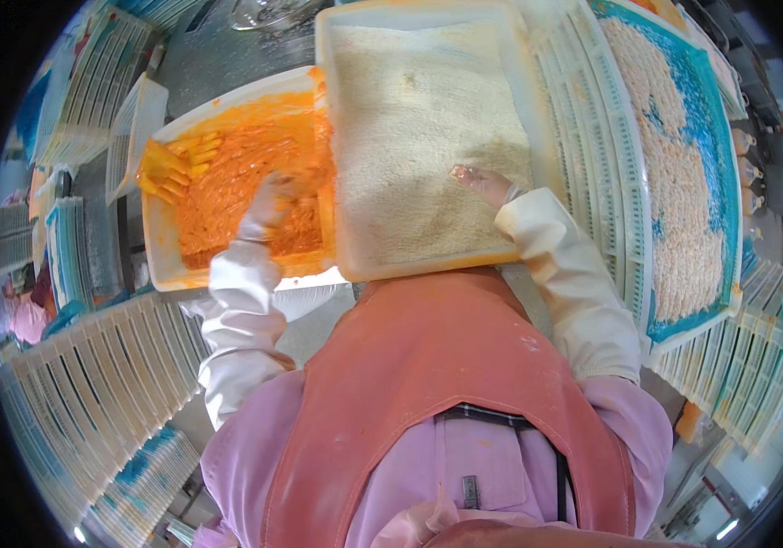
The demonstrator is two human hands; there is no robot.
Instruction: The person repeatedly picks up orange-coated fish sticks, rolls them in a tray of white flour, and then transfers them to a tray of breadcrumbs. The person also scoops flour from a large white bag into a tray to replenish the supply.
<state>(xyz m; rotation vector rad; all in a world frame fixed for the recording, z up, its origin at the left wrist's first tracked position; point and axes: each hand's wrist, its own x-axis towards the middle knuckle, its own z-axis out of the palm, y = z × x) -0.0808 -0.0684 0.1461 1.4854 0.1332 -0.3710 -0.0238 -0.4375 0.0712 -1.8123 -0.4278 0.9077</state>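
Note:
My left hand (271,198), in a clear glove, is over the right part of a bin (158,253) of wet orange marinated mixture (227,178); it is blurred, and whether it holds anything cannot be made out. Beside it on the right stands a large white bin (426,268) of pale crumbs (419,137). Over the right side of these crumbs is my right hand (480,182), gloved, its fingertips together and coated with crumbs; what they may pinch is unclear. A pair of orange-stained rubber gloves (172,168) lies at the left edge of the orange bin.
To the right, stacked white slatted trays (590,137) carry a teal-lined tray (727,205) with rows of crumb-coated pieces (672,185). More tray stacks stand at left (104,377) and lower right (748,363). A white basket (136,130) leans behind the orange bin. A person in pink (27,318) is far left.

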